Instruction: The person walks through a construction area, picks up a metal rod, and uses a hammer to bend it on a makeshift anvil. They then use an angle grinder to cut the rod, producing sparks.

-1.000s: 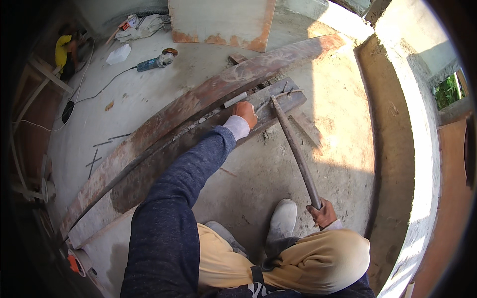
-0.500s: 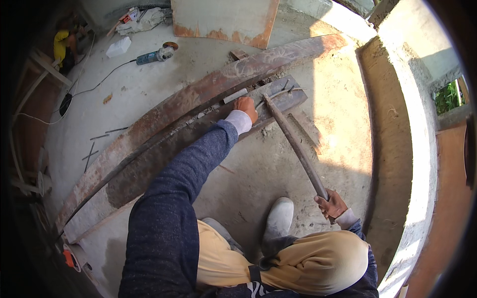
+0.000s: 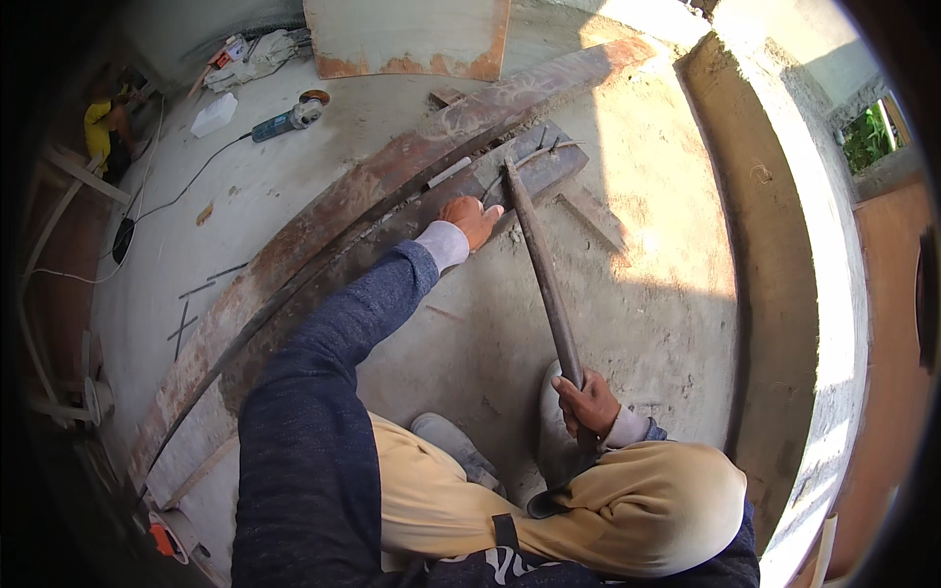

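My right hand (image 3: 586,404) is closed round the near end of a long dark bar (image 3: 544,274), just above my knee. The bar slants away from me, and its far end meets a thin curved metal rod (image 3: 561,146) on a dark board (image 3: 567,167). Short upright pegs (image 3: 545,136) stand on the board beside the rod. My left hand (image 3: 469,221) rests at the board's near edge, fingers closed where the rod's near end runs into them; my fingers hide that end. A short grey tube (image 3: 449,173) lies just beyond this hand.
A long curved rusty plank (image 3: 392,162) runs beyond the board. An angle grinder (image 3: 289,120) with its cord lies at the far left, near a white box (image 3: 214,116). A person in yellow (image 3: 100,132) is further back. A low concrete wall (image 3: 774,255) curves along the right.
My right hand has swung leftward with the near end of the bar. My left hand has shifted a little nearer along the board. The whole view has also tilted slightly.
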